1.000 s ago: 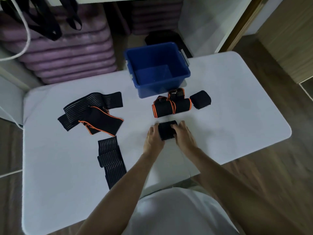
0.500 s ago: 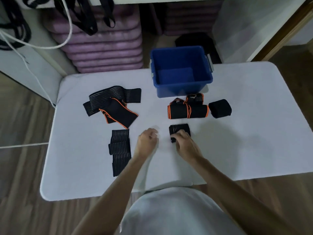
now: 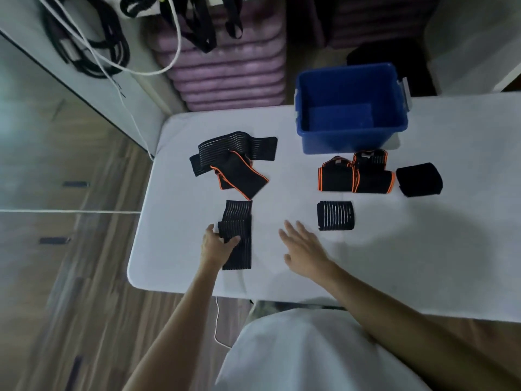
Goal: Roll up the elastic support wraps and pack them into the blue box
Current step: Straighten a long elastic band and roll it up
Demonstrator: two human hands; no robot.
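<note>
A white worktop is seen from above, filling the middle and right of the frame. The blue box stands at the upper right of centre, near the worktop's far edge, and only its bare blue floor is visible inside.

Just below the box, three rolled orange-trimmed wraps are clustered, touching one another, and a plain black roll lies just to their right. Lower, near the centre of the frame, a rolled striped wrap lies alone on the worktop.

At the upper left of centre, a loose pile is formed by an unrolled striped wrap with an orange-edged wrap laid over it. Below that pile, a long flat striped wrap is stretched toward the near edge.

The left hand is closed on the left side of this long wrap near its middle, with the thumb laid across the top of the fabric. The right hand is held open, fingers spread and straight, low over bare worktop between the long wrap and the rolled striped wrap; nothing is gripped by it.

In the upper left of the frame, stacked purple mats and hanging black straps are visible behind the worktop.
</note>
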